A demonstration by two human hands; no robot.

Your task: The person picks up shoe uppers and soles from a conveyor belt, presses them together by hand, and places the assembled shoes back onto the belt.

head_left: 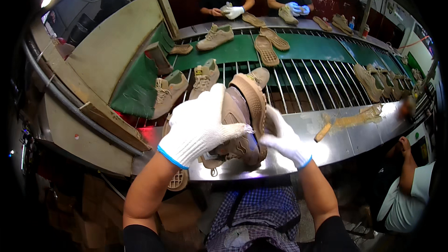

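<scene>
One laced beige shoe point(169, 94): upright, just beyond the far edge of the table point(343, 140), near its left corner; whether it is finished I cannot tell.
Patterned sole point(178, 180): juts past the near edge toward the left corner, partly behind the left forearm.
Left hand point(196, 123): gloved fingers closed on the upper's side, thumb laid across it.
Brown shoe point(233, 114): held tilted above the near edge, between both hands.
Tan sole point(255, 102): against the shoe's bottom, a purplish band seeming to show between them; joining looks begun, not complete.
Loose soles point(267, 51): on the green belt beyond the far edge, probably work left.
Right hand point(284, 142): beside the tan sole, fingers partly hidden; grip cannot be told.
Wooden handle point(323, 132): on the table, toward the right corner.
Row of shoes point(370, 81): beyond the far edge, right; seemingly further along.
</scene>
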